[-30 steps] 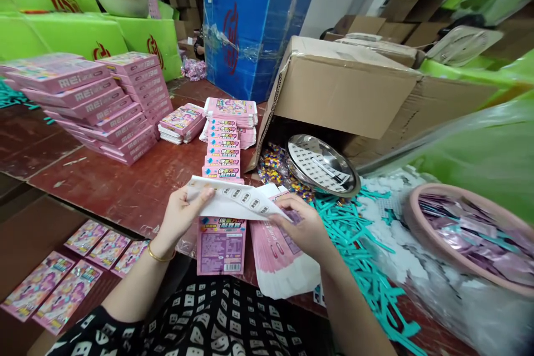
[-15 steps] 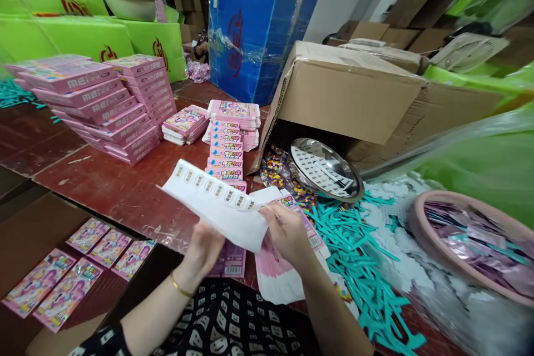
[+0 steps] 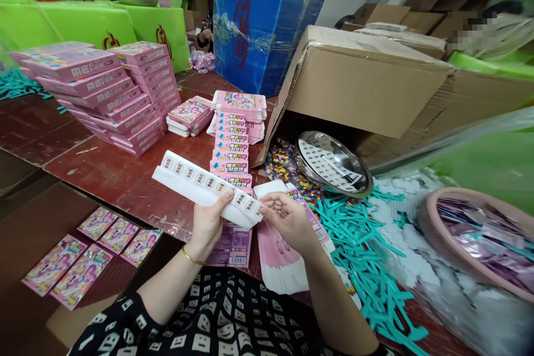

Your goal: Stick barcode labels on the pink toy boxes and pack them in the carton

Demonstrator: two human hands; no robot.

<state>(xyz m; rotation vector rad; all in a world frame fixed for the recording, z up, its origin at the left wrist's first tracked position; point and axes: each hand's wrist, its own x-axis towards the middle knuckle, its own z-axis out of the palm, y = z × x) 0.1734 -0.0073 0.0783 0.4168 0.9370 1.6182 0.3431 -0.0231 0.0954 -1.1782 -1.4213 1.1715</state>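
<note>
A white sheet of round stickers (image 3: 196, 181), with one row of printed labels along it, is held above the table. My left hand (image 3: 208, 222) grips its lower edge, thumb on top beside the labels. At the sheet's right end, my right hand (image 3: 287, 219) pinches the last sticker or the corner there; which one I cannot tell. Below the sheet lies a purple box back with a barcode (image 3: 231, 250). Under my right hand is a fanned pile of flat pink cartons (image 3: 279, 267). A row of overlapping pink boxes (image 3: 231, 142) runs away from me.
Stacked pink boxes (image 3: 112, 100) stand at left, with a blue bin (image 3: 258, 22) behind. An open cardboard box (image 3: 367, 78) shelters a steel bowl (image 3: 334, 164). Teal plastic sticks (image 3: 367, 256) and a pink basin (image 3: 434, 233) are at right. Below left, an open carton holds pink boxes (image 3: 83, 283).
My left hand has come up, its thumb now over the sheet. The sheet has turned so its labels face me more squarely. The view has shifted slightly.
</note>
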